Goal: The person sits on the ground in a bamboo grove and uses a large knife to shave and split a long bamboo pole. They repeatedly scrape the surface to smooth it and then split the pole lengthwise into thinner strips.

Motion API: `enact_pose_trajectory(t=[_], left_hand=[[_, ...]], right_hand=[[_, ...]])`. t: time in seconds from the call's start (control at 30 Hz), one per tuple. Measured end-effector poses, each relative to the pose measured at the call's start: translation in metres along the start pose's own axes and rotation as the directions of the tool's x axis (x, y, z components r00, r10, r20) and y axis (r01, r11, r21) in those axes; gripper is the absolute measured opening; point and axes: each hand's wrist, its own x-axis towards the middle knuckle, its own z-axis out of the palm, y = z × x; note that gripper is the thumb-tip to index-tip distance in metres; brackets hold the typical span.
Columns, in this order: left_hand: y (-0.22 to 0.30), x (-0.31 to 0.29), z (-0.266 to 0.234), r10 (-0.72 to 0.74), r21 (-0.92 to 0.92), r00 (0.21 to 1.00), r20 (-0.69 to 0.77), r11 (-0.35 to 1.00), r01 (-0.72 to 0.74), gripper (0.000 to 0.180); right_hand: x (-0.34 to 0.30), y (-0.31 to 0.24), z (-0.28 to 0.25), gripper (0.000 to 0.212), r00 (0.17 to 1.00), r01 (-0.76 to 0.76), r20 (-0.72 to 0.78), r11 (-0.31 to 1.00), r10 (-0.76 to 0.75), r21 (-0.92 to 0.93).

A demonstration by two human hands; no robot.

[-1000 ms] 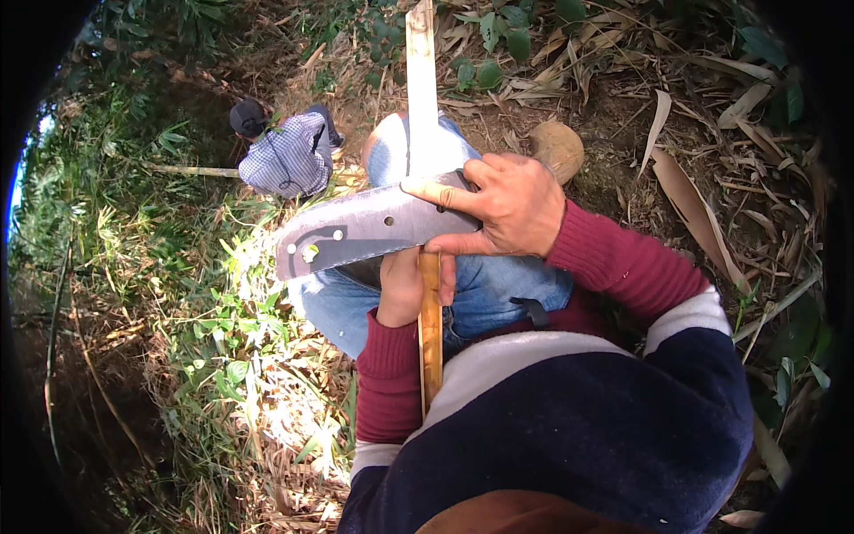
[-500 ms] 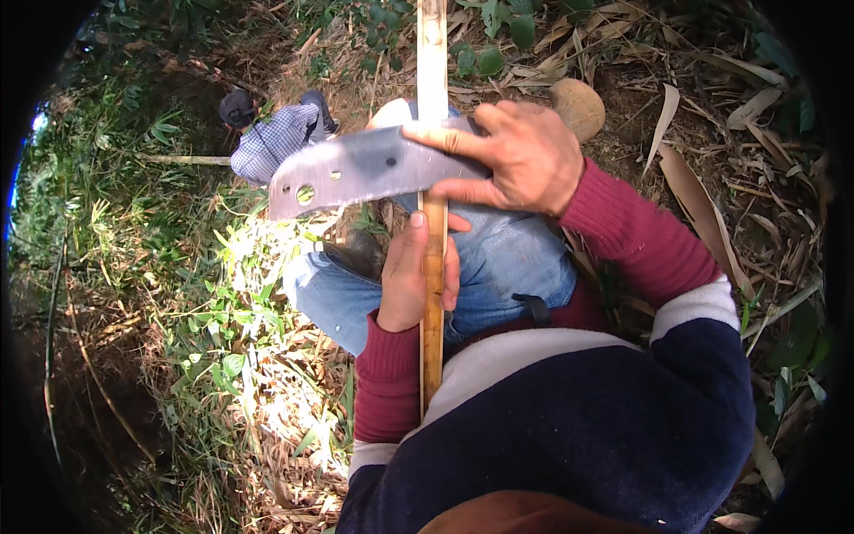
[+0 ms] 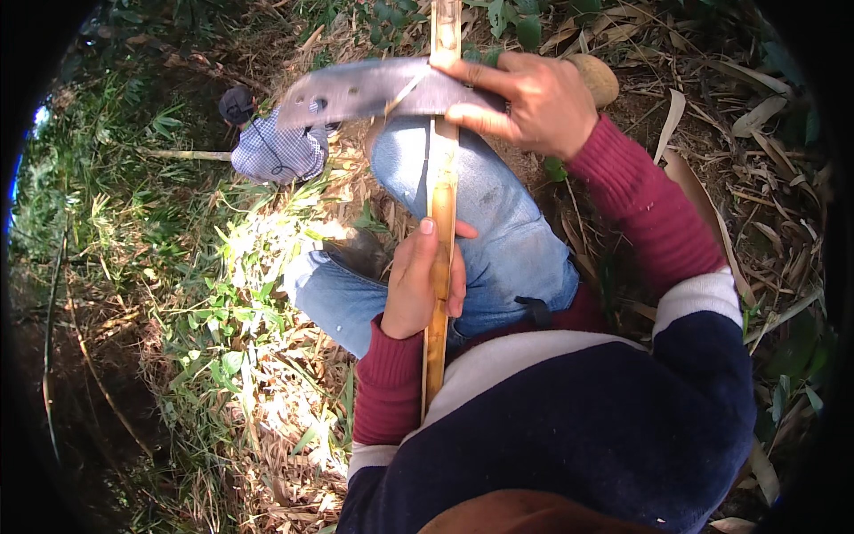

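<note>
My right hand [image 3: 538,96] is wrapped round a broad machete [image 3: 374,89]. Its grey blade has holes toward the tip and points left, slightly blurred by motion; the rounded wooden butt [image 3: 594,80] shows beyond my knuckles. The blade lies crosswise over a long split bamboo strip [image 3: 443,165], and a thin pale sliver [image 3: 407,93] shows against the blade. Below it, my left hand [image 3: 425,271] is closed around the strip, thumb along its left edge. The strip runs from the top of the view down to my torso, over my jeans-clad leg [image 3: 498,214].
Another person [image 3: 277,147] in a checked shirt and dark cap is low to the ground at the upper left, beside a pale pole [image 3: 187,155]. Green undergrowth [image 3: 222,294] lies to the left. Dry leaves [image 3: 712,205] cover the slope at right.
My right hand and the machete have slid up along the bamboo strip, away from my left hand. The strip's far end has shifted slightly right. My left hand keeps nearly the same place.
</note>
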Motion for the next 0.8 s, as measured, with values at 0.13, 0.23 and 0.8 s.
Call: enact_pose_trajectory(t=[0.13,0.23,0.8], left_hand=[[0.002,0.004,0.000,0.032,0.019,0.999,-0.010,0.999,-0.031,0.067],[0.002,0.003,0.003,0.016,0.032,1.000,-0.012,0.999,-0.015,0.069],[0.005,0.001,0.002,-0.014,0.012,0.999,-0.038,1.000,0.014,0.062]], right_hand=[[0.052,0.054,0.010,0.056,0.951,-0.305,0.033,0.951,0.306,-0.043],[0.055,0.040,-0.012,0.055,0.857,-0.503,0.237,0.844,0.458,0.188],[-0.042,-0.046,-0.011,0.066,0.999,-0.035,0.036,0.989,0.030,0.145]])
